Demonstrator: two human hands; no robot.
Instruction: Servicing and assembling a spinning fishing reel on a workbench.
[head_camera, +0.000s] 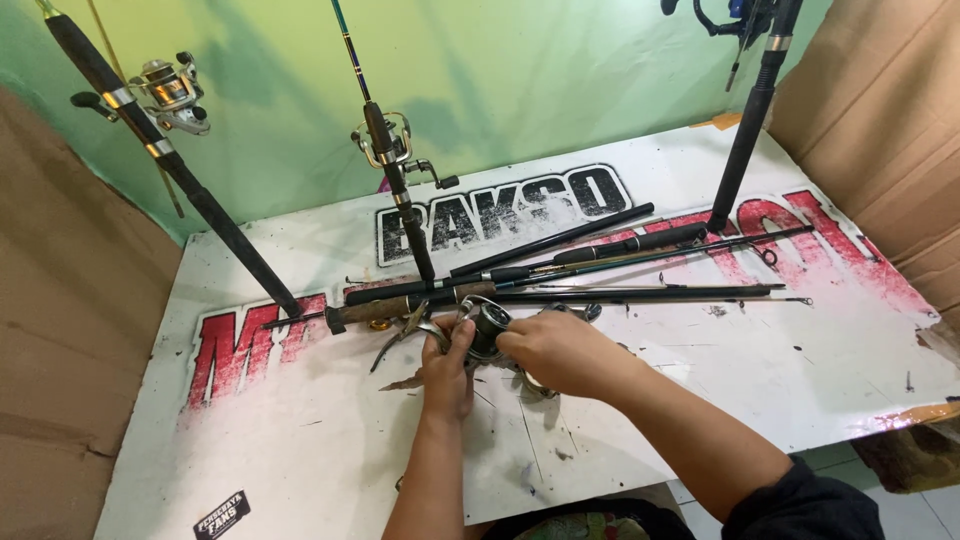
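A dark spinning reel (488, 328) lies on the white board (300, 430) just in front of a pile of fishing rods (560, 275). My left hand (446, 372) grips the reel from the left, fingers curled on its body and bail wire. On the reel's right side my right hand (560, 352) closes over it, covering part of the spool. A curved metal handle (395, 340) sticks out left of my left hand.
Three rods stand leaning against the green wall: one at the left with a silver reel (172, 95), one in the middle with a reel (385, 140), one at the right (748, 130). Cardboard panels (60, 330) flank the board on both sides.
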